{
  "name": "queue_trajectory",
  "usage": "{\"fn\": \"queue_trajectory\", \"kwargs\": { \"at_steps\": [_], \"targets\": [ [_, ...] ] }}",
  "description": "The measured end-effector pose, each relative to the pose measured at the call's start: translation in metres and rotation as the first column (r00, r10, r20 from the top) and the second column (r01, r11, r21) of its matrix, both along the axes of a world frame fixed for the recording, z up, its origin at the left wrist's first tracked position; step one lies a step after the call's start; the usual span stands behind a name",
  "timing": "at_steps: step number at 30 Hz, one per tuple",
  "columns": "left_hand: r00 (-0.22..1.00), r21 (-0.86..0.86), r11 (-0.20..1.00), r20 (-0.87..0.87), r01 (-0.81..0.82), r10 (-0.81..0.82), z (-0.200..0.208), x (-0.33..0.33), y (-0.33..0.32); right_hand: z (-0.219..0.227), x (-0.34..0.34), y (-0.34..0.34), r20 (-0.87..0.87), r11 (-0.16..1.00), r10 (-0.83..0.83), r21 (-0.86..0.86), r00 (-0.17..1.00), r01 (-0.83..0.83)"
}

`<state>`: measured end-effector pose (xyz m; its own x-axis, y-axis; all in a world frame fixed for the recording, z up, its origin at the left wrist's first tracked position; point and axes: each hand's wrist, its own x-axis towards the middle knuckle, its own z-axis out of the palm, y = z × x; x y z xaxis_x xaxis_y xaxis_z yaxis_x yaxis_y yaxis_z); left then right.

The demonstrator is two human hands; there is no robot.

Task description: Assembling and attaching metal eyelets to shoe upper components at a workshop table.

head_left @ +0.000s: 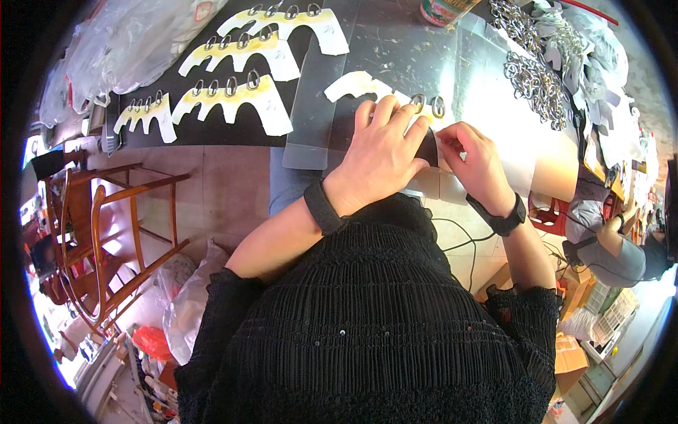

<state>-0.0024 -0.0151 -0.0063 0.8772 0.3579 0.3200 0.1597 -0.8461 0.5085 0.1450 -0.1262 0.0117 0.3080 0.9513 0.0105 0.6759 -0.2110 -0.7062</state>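
- White scalloped card piece with two metal oval rings [367, 86] lies on the table [395, 42], partly under both hands.
- Four finished white-and-yellow scalloped pieces [233, 99] lie to its left.
- Left hand [381, 152] presses flat on it, fingers [385, 113] spread.
- Right hand [477, 159] pinches a dark strip [429, 148], fingers curled closed.
- Heap of loose metal rings [533, 74] far right.

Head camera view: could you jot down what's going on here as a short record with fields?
Left hand: left hand pressed flat on a white scalloped sheet
Right hand: right hand pinching the sheet's edge beside it
On sheet: metal rings along the top
Finished pieces: four similar ringed sheets on a black mat
Supplies: pile of loose rings at the table's right
Seat: wooden chair
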Motion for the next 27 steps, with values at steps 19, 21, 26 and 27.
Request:
{"fn": "queue_trajectory", "kwargs": {
  "at_steps": [19, 21, 26, 27],
  "targets": [
    [1.0, -0.033, 0.999, -0.013, 0.009, -0.01, -0.002, -0.004, -0.004, 0.022, 0.017, 0.023, 0.088, 0.999, -0.05, -0.017, 0.995, 0.052],
    [1.0, -0.036, 0.999, -0.006, 0.001, -0.001, -0.003, -0.003, -0.005, 0.023, 0.023, 0.024, 0.139, 0.964, 0.203, -0.2, 0.969, -0.173],
    [1.0, -0.041, 0.999, 0.012, 0.011, -0.01, -0.005, -0.005, -0.003, 0.026, 0.025, 0.004, 0.114, 0.943, 0.063, -0.332, 0.991, -0.022],
    [1.0, -0.044, 0.999, 0.015, 0.019, -0.018, -0.005, -0.005, -0.004, 0.026, 0.027, 0.002, 0.117, 0.942, 0.055, -0.335, 0.992, -0.013]
  ]
}}
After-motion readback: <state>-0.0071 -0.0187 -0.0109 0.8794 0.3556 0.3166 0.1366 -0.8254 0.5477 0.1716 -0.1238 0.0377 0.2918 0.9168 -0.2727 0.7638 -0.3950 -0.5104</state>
